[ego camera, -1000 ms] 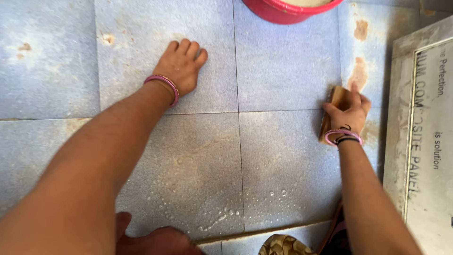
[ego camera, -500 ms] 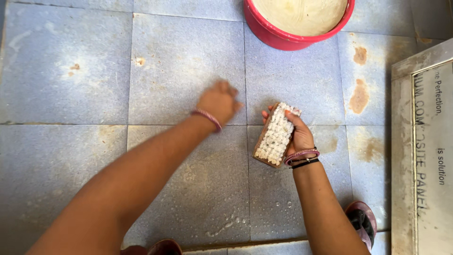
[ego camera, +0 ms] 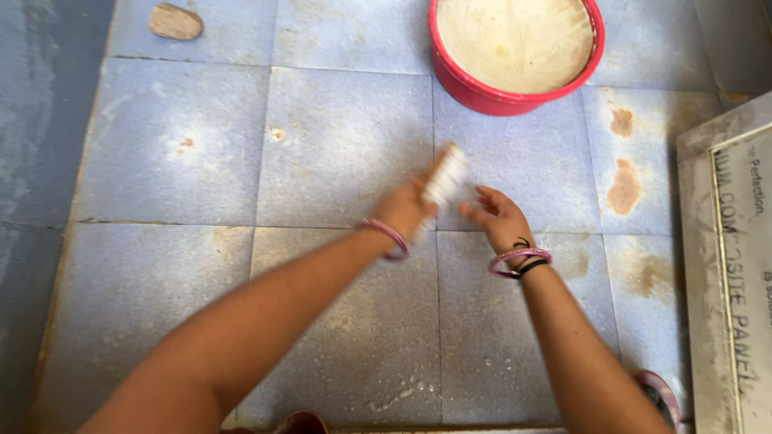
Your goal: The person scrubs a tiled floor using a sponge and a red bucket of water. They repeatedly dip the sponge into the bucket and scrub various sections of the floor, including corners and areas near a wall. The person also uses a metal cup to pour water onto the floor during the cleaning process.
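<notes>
Fingers of the left hand [ego camera: 406, 207] were curled around one pale scrubbing brush [ego camera: 444, 183], which showed blurred and tilted, its far end pointing toward the far right; how tightly they gripped it could not be told through the blur. Just to the right of it, the right hand [ego camera: 498, 217] hovered with its fingers [ego camera: 476, 210] loosely spread and bent, their tips near the brush but, as far as could be seen, not holding it. One pink bangle [ego camera: 388, 235] circled the left wrist, and the right wrist wore two bands, one pink bangle [ego camera: 519, 259] and one thin black band [ego camera: 532, 266] beside it. Both hands met over the middle of a floor of pale blue tiles [ego camera: 346, 145], which looked wet and speckled, with a few white suds near the near edge. One red tub [ego camera: 482, 92] holding cloudy, pale liquid stood at the far side, well apart from the hands. One flat brownish stone [ego camera: 175, 22] lay at the far left. Several rusty brown stains [ego camera: 623, 186] marked the tiles to the right of the hands. One grey printed panel [ego camera: 736, 265] ran along the right edge. Near the bottom right corner, one pink-edged sandal [ego camera: 661, 391] showed partly behind the right forearm.
</notes>
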